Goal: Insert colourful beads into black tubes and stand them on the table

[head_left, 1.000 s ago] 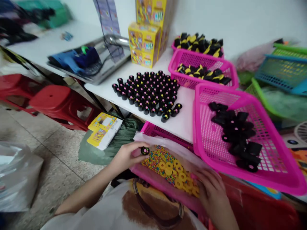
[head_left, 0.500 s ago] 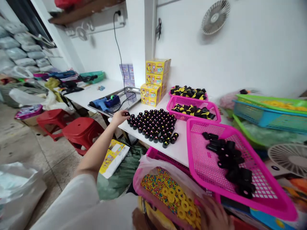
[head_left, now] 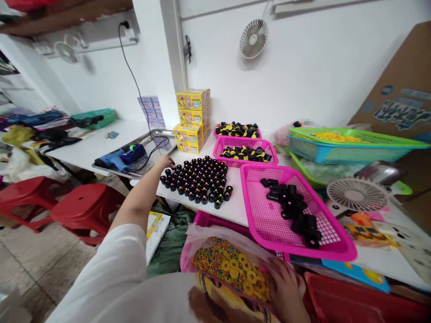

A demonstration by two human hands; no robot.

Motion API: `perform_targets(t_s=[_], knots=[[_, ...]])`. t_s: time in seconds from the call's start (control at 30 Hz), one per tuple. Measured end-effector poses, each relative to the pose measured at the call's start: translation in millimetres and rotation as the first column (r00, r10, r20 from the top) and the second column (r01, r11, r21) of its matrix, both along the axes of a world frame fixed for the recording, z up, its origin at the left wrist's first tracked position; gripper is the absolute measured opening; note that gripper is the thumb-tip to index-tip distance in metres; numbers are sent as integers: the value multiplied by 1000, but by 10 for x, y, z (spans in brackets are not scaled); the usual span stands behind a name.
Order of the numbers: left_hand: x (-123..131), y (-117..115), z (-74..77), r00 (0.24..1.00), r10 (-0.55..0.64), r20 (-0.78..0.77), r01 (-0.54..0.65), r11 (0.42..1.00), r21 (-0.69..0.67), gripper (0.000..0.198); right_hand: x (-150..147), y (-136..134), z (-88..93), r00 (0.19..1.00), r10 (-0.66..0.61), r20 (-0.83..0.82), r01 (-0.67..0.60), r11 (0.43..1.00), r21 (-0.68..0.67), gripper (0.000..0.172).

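Black caps [head_left: 198,179] stand massed, dozens seemingly done; left hand [head_left: 165,162] touches the block's far-left corner, pinch unclear. Right of it, basket caps [head_left: 291,208] look undone; right hand [head_left: 284,282] lies open on yellow rings [head_left: 247,280].

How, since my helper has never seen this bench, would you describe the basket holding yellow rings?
Find the white table; below its front edge sits a pink basket lined with a clear bag, the right hand on it. The pink baskets on the table hold black pieces; this one alone holds coloured beads and yellow rings.
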State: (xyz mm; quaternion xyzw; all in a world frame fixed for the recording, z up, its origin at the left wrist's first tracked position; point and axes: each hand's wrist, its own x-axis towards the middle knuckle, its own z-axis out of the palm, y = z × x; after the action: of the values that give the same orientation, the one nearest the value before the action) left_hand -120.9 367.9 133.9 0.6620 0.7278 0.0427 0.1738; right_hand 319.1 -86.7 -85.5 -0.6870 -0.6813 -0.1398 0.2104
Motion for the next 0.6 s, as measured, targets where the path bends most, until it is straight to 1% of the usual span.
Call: perform_targets(t_s=[0.1, 0.17, 0.23, 0.3, 0.4, 0.47, 0.5, 0.53, 0.57, 0.6], knots=[[13, 4, -7, 999, -15, -28, 14, 999, -45, 38, -94, -7, 96, 999, -38, -37, 35, 998, -61, 43], [20, -13, -11, 999, -19, -26, 17, 998, -60, 38, -114, -10, 120, 997, -45, -59, 39, 995, -96, 44], [29, -41, -8, 1000, -20, -9, 19, 999, -44, 36, -113, -13, 119, 996, -50, -74, 40, 991, -131, 44], [38, -77, 17, 1000, -14, 18, 13, 1000, 15, 38, -107, -14, 106, 995, -49, -89, 35, 988, -152, 43], [36, -163, 96, 998, 19, 63, -30, 984, 174, 42, -107, -7, 92, 993, -35, -111, 17, 986, -163, 42], [19, -294, 126, 994, 53, 95, -79, 950, 303, 47, -115, 0, 93, 993, -28, -118, 8, 987, -161, 41], [11, -402, 108, 992, 62, 110, -98, 925, 366, 51, -121, 4, 97, 993, -27, -119, 8, 988, -156, 41], [9, -545, 55, 991, 65, 121, -111, 900, 422, 56, -129, 7, 103, 992, -28, -119, 10, 989, -148, 41], [18, -727, -41, 989, 56, 137, -117, 863, 491, 61, -137, 9, 110, 992, -27, -122, 10, 990, -142, 42], [43, -947, -182, 988, 28, 154, -112, 816, 567, 65, -145, 10, 118, 992, -24, -128, 6, 990, -138, 42]])
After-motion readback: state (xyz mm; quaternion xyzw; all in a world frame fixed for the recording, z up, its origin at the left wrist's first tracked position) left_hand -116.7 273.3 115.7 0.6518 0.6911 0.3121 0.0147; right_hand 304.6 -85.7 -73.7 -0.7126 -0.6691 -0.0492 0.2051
